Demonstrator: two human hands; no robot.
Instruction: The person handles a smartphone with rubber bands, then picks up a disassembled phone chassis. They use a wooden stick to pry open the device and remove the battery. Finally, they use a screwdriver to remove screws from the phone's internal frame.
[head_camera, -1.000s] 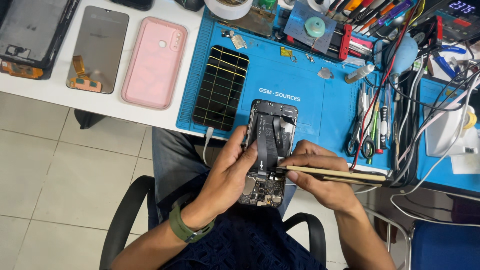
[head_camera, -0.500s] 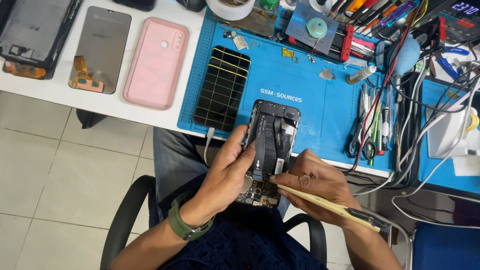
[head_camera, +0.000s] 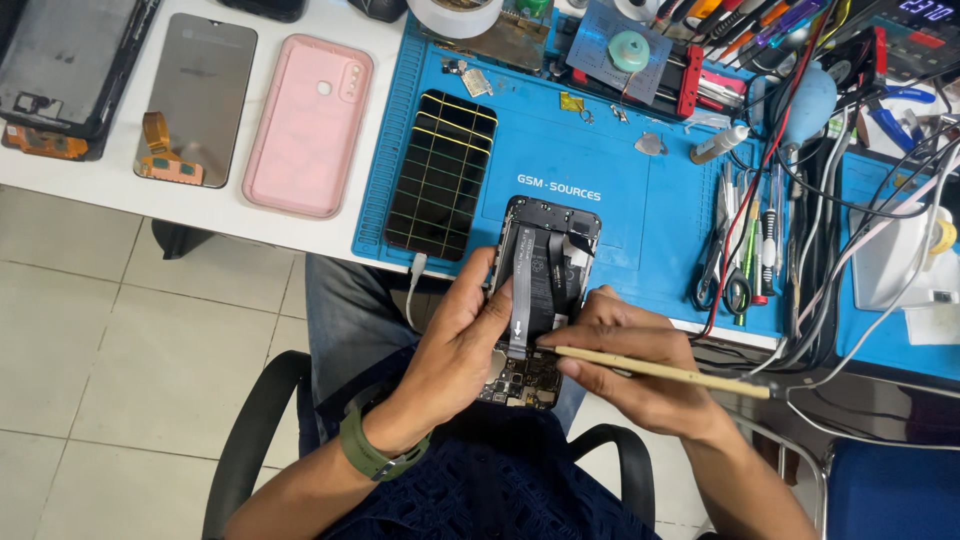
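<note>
Fingers of the right hand (head_camera: 640, 370) are clenched around a thin tan stick (head_camera: 660, 370), held like a pen. The stick's long axis runs from about 3 o'clock, where its far end passes the wrist, to 9 o'clock, where the tip touches the opened phone (head_camera: 540, 290) near the lower end of its grey ribbon cable (head_camera: 520, 300). So the working point lies just at 9 o'clock from the right fingertips, very near to them.

The left hand (head_camera: 455, 350) grasps the phone from its left edge, thumb on the open face and other fingers under the body, I think; they are hidden. The phone's long axis goes from 12 o'clock to 6 o'clock, slightly tilted, the top end over the edge of the blue mat (head_camera: 610, 190) and the bottom end above the lap. The stick therefore crosses the phone almost at a right angle.

Farther out, at 10 o'clock, a black screen (head_camera: 440, 175) with yellow grid lines lies on the mat, and a pink cover (head_camera: 310, 125) lies beyond it on the white table (head_camera: 120, 195).
</note>
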